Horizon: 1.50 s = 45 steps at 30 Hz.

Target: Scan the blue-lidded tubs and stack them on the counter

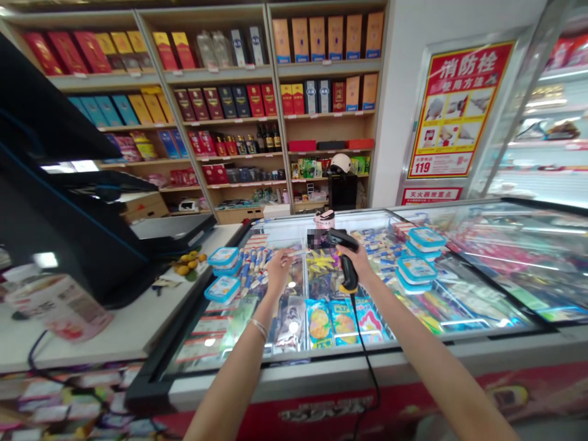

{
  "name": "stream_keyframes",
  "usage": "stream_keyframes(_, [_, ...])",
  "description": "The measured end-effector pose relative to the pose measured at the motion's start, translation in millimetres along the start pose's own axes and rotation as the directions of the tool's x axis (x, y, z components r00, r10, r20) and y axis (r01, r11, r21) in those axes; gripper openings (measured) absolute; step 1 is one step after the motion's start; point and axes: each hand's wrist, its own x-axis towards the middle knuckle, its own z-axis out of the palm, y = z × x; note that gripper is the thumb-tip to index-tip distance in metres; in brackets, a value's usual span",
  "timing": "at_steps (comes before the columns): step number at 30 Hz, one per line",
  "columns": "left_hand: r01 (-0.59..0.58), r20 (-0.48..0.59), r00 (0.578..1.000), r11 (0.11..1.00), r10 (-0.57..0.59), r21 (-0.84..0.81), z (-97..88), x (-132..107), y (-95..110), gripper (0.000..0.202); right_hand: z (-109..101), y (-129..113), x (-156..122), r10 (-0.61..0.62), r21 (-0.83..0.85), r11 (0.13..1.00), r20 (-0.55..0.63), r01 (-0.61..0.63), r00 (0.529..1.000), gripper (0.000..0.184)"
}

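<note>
My right hand (359, 262) is closed round the grip of a black barcode scanner (345, 256) whose cord hangs down over the front of the freezer. The scanner's head points left at a small cup-like item (323, 228) standing on the glass lid of the chest freezer (321, 361). My left hand (277, 272) reaches out over the glass just left of the scanner, its fingers curled; whether they hold anything is too small to tell. A thin bracelet is on my left wrist.
Stacks of blue-lidded tubs sit on the glass at left (223, 269) and right (417, 260). A black till screen (50, 202) stands on the white counter (138, 318) at left, with small yellow fruits (189, 261). Shelves of boxed goods (239, 98) line the back wall.
</note>
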Motion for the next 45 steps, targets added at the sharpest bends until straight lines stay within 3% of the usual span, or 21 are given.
stream_keyframes(4, [0.088, -0.061, 0.993, 0.986, -0.098, -0.141, 3.4, -2.0, -4.4, 0.021, -2.7, 25.7, -0.7, 0.108, 0.004, 0.994, -0.009, -0.108, 0.994, 0.045])
stream_keyframes(8, [0.134, -0.088, 0.983, 0.951, -0.164, -0.278, 7.4, -2.0, -7.3, 0.029, -7.8, 33.0, -6.2, 0.157, -0.028, 0.987, 0.030, -0.156, 0.987, 0.043])
stream_keyframes(13, [0.157, -0.125, 0.976, 0.971, -0.181, -0.182, 5.3, 0.4, -9.1, 0.029, -7.1, 38.4, -9.6, 0.143, -0.042, 0.989, 0.140, -0.138, 0.980, 0.045])
stream_keyframes(16, [0.111, -0.147, 0.981, 0.989, -0.125, -0.099, 3.2, 0.4, -8.4, 0.021, -8.0, 44.1, -8.2, 0.165, -0.057, 0.986, 0.141, -0.158, 0.976, 0.050])
stream_keyframes(20, [-0.060, -0.105, 0.992, 0.989, 0.075, 0.139, -1.4, -1.6, -2.4, 0.011, -9.6, 49.9, -5.6, 0.163, -0.079, 0.985, 0.115, -0.155, 0.980, 0.049])
stream_keyframes(23, [-0.194, -0.034, 0.974, 0.906, 0.223, 0.377, -5.4, -4.0, 5.1, 0.016, -9.7, 50.2, -6.0, 0.140, -0.107, 0.986, 0.113, -0.128, 0.984, 0.050])
stream_keyframes(26, [-0.273, 0.025, 0.954, 0.829, 0.299, 0.487, -7.3, -6.4, 11.0, 0.019, -9.1, 48.5, -8.3, 0.136, -0.150, 0.982, 0.110, -0.119, 0.985, 0.052])
stream_keyframes(31, [-0.346, 0.074, 0.929, 0.782, 0.362, 0.519, -6.3, -8.7, 14.7, 0.021, -8.4, 47.8, -11.2, 0.123, -0.172, 0.979, 0.093, -0.106, 0.988, 0.053])
stream_keyframes(40, [-0.364, 0.107, 0.926, 0.774, 0.363, 0.518, -3.6, -10.9, 16.2, 0.021, -6.5, 46.8, -14.8, 0.120, -0.189, 0.976, 0.072, -0.104, 0.990, 0.055])
stream_keyframes(45, [-0.339, 0.074, 0.930, 0.762, 0.360, 0.551, -9.6, -7.1, 15.6, 0.022, -6.2, 42.7, -15.5, 0.115, -0.151, 0.983, 0.077, -0.102, 0.990, 0.050])
